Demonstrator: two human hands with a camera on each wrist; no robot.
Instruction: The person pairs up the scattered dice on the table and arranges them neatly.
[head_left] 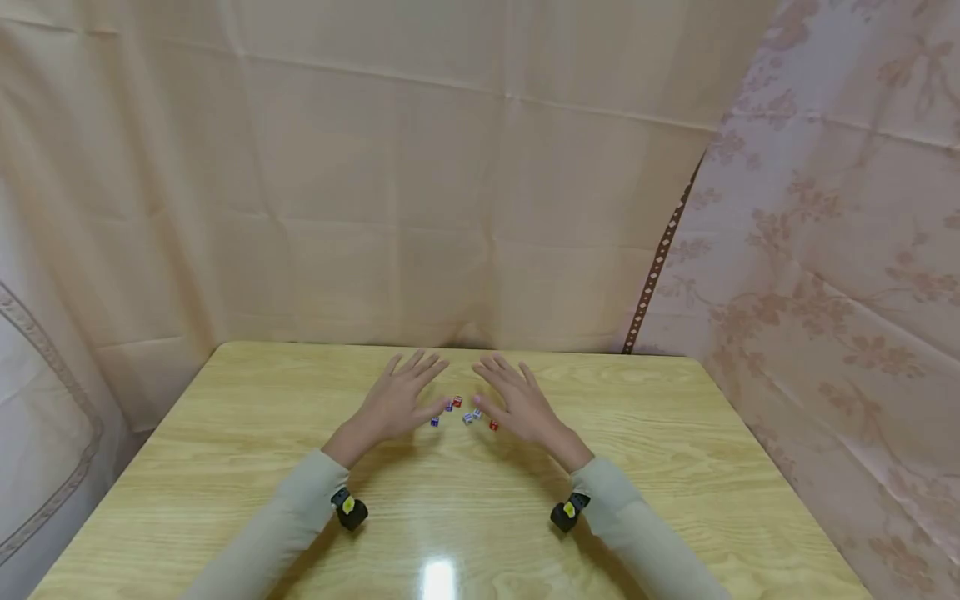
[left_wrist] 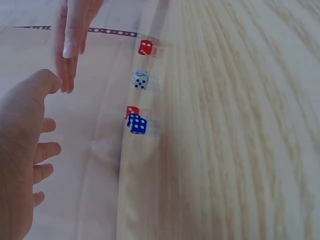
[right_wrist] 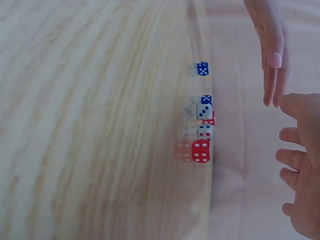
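Note:
Several small dice lie in a loose group on the wooden table. Two are blue, a near one and a blue die also seen in the right wrist view. A red die sits at the back of the group, another red die at its right. Two white dice stand between. Raised over the left side is my left hand, fingers extended and holding nothing. My right hand mirrors it over the right side, also holding nothing. The wrist views show both hands off the dice.
Behind the table hangs a beige curtain, with a flowered curtain along the right. Each wrist wears a small black camera. Bright light reflects off the table's near part.

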